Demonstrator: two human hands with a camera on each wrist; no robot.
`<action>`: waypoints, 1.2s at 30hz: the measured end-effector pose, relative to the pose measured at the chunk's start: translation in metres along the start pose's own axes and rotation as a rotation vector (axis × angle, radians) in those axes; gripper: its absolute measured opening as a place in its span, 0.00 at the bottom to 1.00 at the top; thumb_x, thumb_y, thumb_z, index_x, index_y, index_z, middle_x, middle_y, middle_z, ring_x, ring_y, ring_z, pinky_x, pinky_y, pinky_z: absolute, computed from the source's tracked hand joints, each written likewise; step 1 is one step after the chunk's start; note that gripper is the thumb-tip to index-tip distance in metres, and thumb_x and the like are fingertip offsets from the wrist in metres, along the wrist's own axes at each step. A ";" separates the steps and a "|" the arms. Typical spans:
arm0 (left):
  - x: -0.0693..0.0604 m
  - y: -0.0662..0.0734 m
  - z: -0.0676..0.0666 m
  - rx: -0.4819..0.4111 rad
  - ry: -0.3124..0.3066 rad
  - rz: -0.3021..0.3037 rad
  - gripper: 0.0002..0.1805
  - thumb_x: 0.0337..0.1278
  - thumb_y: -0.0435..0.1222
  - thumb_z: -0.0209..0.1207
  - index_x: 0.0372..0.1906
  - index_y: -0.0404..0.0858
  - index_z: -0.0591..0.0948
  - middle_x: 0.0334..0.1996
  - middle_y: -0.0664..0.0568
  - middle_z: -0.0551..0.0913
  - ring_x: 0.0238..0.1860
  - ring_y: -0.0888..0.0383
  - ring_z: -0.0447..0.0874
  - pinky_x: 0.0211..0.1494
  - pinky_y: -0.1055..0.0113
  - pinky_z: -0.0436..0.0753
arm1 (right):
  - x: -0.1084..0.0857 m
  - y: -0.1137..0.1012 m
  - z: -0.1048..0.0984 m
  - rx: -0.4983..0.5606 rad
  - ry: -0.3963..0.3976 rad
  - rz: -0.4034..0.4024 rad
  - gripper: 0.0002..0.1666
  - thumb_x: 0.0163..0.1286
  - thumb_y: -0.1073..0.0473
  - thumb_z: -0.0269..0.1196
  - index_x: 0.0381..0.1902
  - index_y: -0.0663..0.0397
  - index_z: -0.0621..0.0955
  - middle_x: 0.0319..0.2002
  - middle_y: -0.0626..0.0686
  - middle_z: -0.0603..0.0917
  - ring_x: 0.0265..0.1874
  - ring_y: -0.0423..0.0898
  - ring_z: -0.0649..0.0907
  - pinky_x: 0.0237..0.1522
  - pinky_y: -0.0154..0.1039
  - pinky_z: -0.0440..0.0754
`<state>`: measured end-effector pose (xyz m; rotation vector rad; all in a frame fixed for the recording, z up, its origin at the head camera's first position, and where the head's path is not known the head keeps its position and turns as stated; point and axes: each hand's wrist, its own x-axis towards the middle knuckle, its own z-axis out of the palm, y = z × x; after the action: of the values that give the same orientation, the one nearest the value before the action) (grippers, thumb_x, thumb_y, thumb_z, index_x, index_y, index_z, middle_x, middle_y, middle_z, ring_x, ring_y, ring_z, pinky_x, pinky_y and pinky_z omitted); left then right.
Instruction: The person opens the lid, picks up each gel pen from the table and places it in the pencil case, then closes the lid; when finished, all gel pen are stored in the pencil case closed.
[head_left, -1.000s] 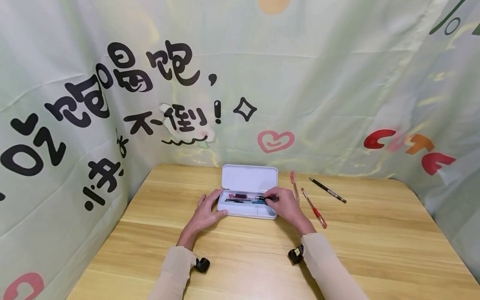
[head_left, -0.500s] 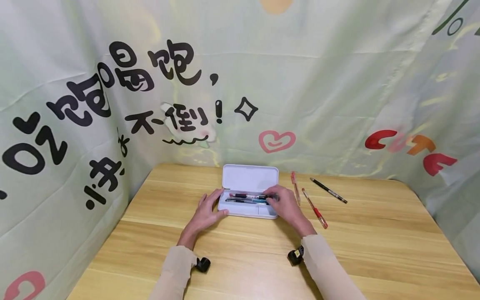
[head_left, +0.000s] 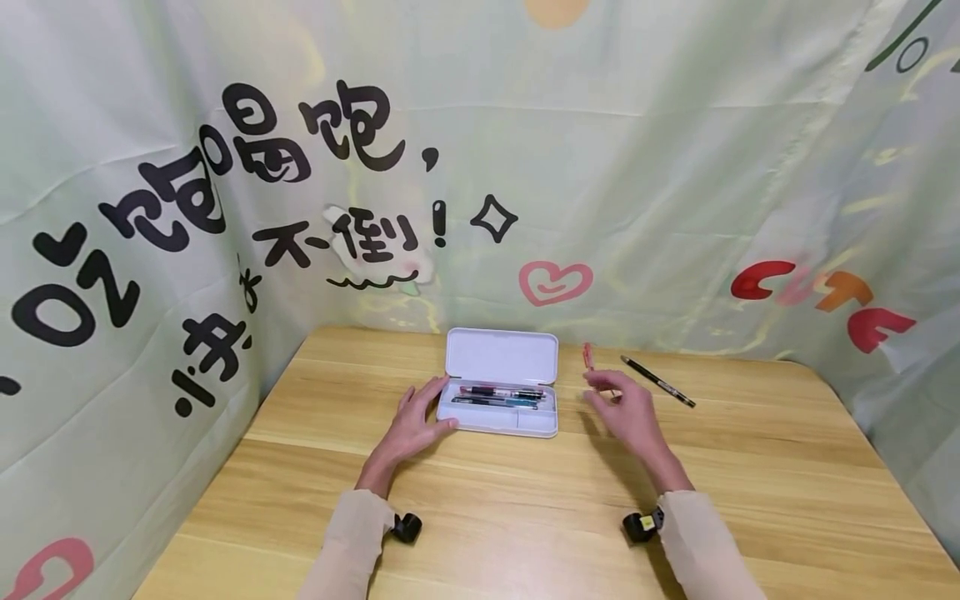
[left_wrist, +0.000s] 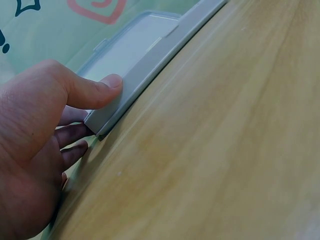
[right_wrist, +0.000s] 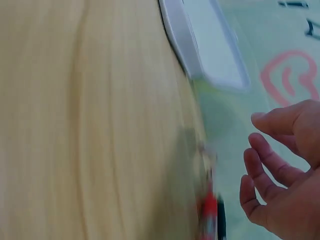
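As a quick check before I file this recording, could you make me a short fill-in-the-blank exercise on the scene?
The lid of the pencil case is not closed but ____.
The left grip holds the case by its ____ end.
On the table, the rightmost pen is mainly ____.
The outlined heart on the backdrop is ____.

Missing words: open; left; black; pink.

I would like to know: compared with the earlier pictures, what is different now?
The right hand has let go of a pen in the case and moved right, over the loose pens; it now holds nothing. The left hand stays on the case's left end, the lid is still open, and the loose black pen lies as before.
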<state>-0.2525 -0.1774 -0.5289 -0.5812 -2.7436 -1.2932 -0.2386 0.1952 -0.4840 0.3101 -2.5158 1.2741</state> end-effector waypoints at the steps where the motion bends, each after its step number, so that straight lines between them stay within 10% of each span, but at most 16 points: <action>1: 0.000 0.000 0.000 0.005 -0.004 -0.001 0.43 0.60 0.40 0.69 0.78 0.33 0.64 0.75 0.35 0.65 0.77 0.38 0.59 0.80 0.40 0.41 | -0.002 0.005 -0.009 0.001 0.010 0.026 0.17 0.70 0.66 0.68 0.56 0.63 0.84 0.51 0.61 0.86 0.50 0.57 0.84 0.44 0.35 0.83; 7: -0.001 0.002 0.000 0.015 0.000 -0.004 0.43 0.61 0.40 0.69 0.77 0.34 0.65 0.75 0.35 0.65 0.76 0.38 0.61 0.80 0.39 0.42 | -0.010 0.037 -0.055 -0.030 0.103 0.170 0.18 0.74 0.62 0.65 0.58 0.63 0.83 0.54 0.65 0.84 0.54 0.60 0.81 0.40 0.18 0.74; 14: -0.002 0.002 0.000 0.002 0.006 -0.003 0.43 0.60 0.40 0.70 0.77 0.33 0.65 0.75 0.34 0.66 0.76 0.37 0.61 0.80 0.38 0.41 | -0.008 0.069 -0.080 -0.166 0.155 0.228 0.17 0.71 0.63 0.67 0.55 0.65 0.84 0.51 0.67 0.84 0.51 0.62 0.81 0.44 0.35 0.75; 36: 0.001 0.000 0.000 0.024 -0.003 -0.005 0.44 0.60 0.41 0.69 0.78 0.34 0.64 0.75 0.35 0.65 0.76 0.38 0.60 0.79 0.38 0.42 | -0.007 0.083 -0.087 -0.253 0.114 0.312 0.11 0.72 0.65 0.65 0.46 0.67 0.88 0.36 0.63 0.88 0.30 0.49 0.79 0.26 0.36 0.73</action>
<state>-0.2532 -0.1770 -0.5283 -0.5759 -2.7608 -1.2599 -0.2444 0.3143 -0.4997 -0.2145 -2.6579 1.0212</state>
